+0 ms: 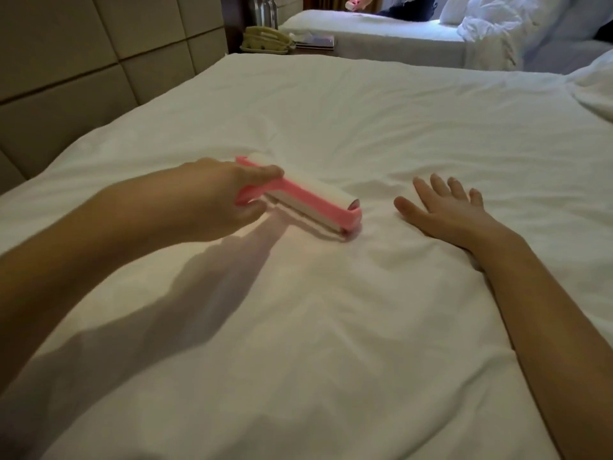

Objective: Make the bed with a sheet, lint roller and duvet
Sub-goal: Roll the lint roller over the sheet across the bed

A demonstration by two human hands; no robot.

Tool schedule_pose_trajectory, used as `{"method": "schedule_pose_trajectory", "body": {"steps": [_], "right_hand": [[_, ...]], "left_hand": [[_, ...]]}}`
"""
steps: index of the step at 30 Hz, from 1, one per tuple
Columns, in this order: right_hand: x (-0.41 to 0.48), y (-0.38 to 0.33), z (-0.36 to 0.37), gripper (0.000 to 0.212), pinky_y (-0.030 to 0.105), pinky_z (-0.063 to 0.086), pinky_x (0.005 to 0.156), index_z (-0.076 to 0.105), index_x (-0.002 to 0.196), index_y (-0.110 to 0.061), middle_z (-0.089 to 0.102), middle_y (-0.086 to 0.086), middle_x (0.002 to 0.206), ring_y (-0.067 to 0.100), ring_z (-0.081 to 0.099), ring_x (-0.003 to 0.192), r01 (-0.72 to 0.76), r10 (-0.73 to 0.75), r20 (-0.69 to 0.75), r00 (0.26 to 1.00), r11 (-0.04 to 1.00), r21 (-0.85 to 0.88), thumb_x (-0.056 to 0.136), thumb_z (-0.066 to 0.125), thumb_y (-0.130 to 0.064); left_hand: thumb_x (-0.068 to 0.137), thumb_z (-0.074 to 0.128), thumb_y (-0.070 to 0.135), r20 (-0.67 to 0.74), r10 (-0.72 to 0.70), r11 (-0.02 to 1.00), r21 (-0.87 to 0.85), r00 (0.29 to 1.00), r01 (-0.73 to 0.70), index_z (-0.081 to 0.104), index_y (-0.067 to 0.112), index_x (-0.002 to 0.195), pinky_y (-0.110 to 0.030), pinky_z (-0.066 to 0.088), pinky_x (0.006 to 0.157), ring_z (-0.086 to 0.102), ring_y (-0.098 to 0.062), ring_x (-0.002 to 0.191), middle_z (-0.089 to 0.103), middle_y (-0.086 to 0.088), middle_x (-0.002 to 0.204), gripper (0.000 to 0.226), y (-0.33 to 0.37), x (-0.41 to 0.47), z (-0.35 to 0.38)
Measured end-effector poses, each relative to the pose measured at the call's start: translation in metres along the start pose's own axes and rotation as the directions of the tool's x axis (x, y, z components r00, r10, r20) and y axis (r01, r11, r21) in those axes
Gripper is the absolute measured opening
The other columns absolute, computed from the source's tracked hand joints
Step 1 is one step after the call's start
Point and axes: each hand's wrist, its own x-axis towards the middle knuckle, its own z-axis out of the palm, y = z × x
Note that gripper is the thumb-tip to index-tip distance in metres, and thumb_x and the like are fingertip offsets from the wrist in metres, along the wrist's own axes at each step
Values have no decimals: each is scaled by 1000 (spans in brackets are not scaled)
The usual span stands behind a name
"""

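Left hand (219, 190) gripped the pink lint roller (298, 197) on the sheet (365, 127); at its 3 o'clock, right hand (441, 207) lay flat, fingers spread

Held roller (311, 200) on sheet (365, 310), just left of right hand (444, 214); saw phone (265, 39) and second bed (381, 31) behind.

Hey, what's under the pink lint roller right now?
Only the white bedding shows under the lint roller, which the left hand grips. Whatever lies beneath the bedding is covered.
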Motion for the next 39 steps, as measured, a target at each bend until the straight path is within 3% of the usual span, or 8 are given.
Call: {"method": "schedule_pose_trajectory", "body": {"steps": [3, 8, 12, 16, 21, 27, 35, 39], "right_hand": [[3, 0, 1, 70, 49, -4, 115, 9, 151, -25, 0, 4, 159, 25, -5, 146, -1, 1, -21, 1000, 1000, -4, 92, 14, -63], [1, 3, 0, 52, 44, -1, 117, 17, 150, -28, 7, 0, 159, 21, 1, 146, -4, 6, -85, 996, 1000, 21, 100, 18, -43], [3, 5, 0, 51, 42, -1, 117, 16, 150, -30, 5, 3, 159, 24, -1, 146, -38, 41, -91, 995, 999, 36, 101, 19, -41], [5, 2, 1, 51, 46, -2, 116, 13, 151, -28, 3, 6, 159, 28, -2, 146, -49, 51, -74, 996, 998, 32, 101, 16, -39], [7, -2, 1, 50, 49, -2, 116, 16, 150, -25, 5, 6, 159, 30, 0, 145, -42, 44, -84, 996, 999, 31, 101, 18, -38], [9, 2, 0, 53, 47, -1, 116, 17, 150, -27, 7, 2, 159, 25, 1, 146, -21, 25, -91, 996, 999, 49, 100, 21, -42], [4, -1, -7, 55, 46, 3, 116, 26, 148, -22, 16, 3, 158, 25, 7, 145, 39, -29, -143, 989, 997, 71, 98, 28, -45], [7, -47, -21, 61, 44, -1, 116, 22, 149, -22, 11, 3, 159, 24, 2, 146, 164, -163, -174, 971, 986, -11, 96, 31, -51]], "left_hand": [[98, 43, 34, -109, 77, 996, -37, 991, -81, 34, 30, 143, -29, 40, 84, 56, -26, 106, 56, -6, 130, 47, 16, 42, 14], [101, 30, 27, -133, -1, 997, -72, 991, -9, 19, 30, 149, -34, 38, 92, 46, -34, 122, 42, -18, 141, 50, 52, 112, 44], [101, 28, 27, -70, -105, 994, -10, 992, 105, 12, 37, 149, -32, 35, 80, 49, -34, 115, 46, -17, 132, 51, 54, 48, 40], [98, 34, 33, 44, -152, 982, 116, 987, 146, 5, 49, 144, -27, 34, 67, 45, -13, 70, 42, -2, 95, 57, 39, -32, 15], [97, 38, 22, -105, -32, 999, 29, 994, 35, 27, 34, 145, -28, 43, 75, 54, -29, 104, 51, -9, 133, 51, 48, 42, 10], [100, 32, 31, -32, -14, 993, -115, 999, 10, 2, 21, 151, -33, 34, 96, 42, -32, 127, 40, -24, 141, 60, 74, 136, 42], [100, 39, 27, -338, -109, 993, 12, 935, 120, 22, 28, 147, -30, 35, 68, 53, -28, 87, 60, -14, 119, 50, 21, 24, 12], [97, 41, 22, -219, -289, 919, 209, 932, 334, 34, 21, 137, -32, 37, 63, 54, -27, 87, 58, -11, 107, 41, -11, 20, -2]]}}
